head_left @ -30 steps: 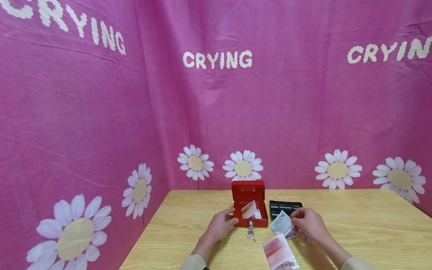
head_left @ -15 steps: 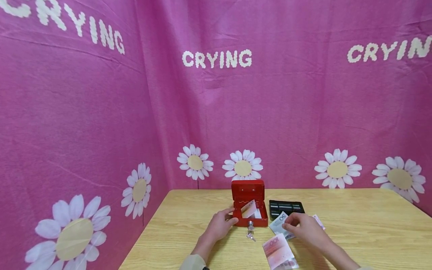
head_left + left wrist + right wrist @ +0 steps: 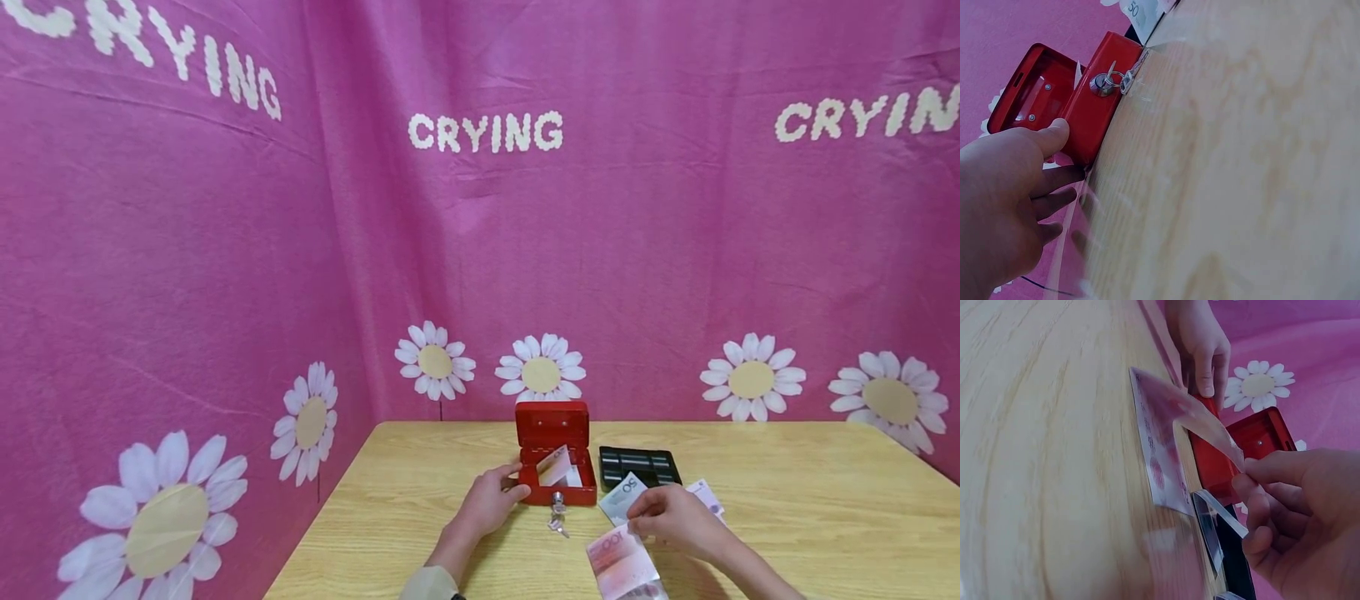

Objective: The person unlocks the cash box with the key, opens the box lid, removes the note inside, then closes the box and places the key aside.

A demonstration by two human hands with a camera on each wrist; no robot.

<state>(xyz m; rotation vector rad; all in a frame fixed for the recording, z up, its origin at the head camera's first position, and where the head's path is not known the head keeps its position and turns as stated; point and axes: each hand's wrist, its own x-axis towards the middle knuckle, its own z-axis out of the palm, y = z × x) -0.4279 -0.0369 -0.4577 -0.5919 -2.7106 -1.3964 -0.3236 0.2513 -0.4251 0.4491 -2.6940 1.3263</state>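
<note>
A small red cash box (image 3: 551,427) stands with its lid up. My left hand (image 3: 491,502) holds its left side, thumb on the front wall in the left wrist view. Folded banknotes (image 3: 555,468) lie inside, one of them pink. Keys (image 3: 558,525) hang from the front lock. My right hand (image 3: 681,523) pinches a corner of a folded pink 100 banknote (image 3: 621,562) between thumb and forefinger. In the right wrist view that banknote (image 3: 1160,437) is lifted at the pinched corner, and its lower half rests on the table.
A black coin tray (image 3: 637,463) lies right of the cash box. A greenish folded 50 banknote (image 3: 621,500) lies in front of the tray, partly behind my right hand. Beyond that hand is a purple banknote (image 3: 705,497). A pink curtain (image 3: 637,275) hangs behind the wooden table (image 3: 810,517).
My right hand has let go of the 50 banknote, moved left and toward me, and now pinches the pink 100 banknote. The purple banknote has come into sight. My left hand has stayed put.
</note>
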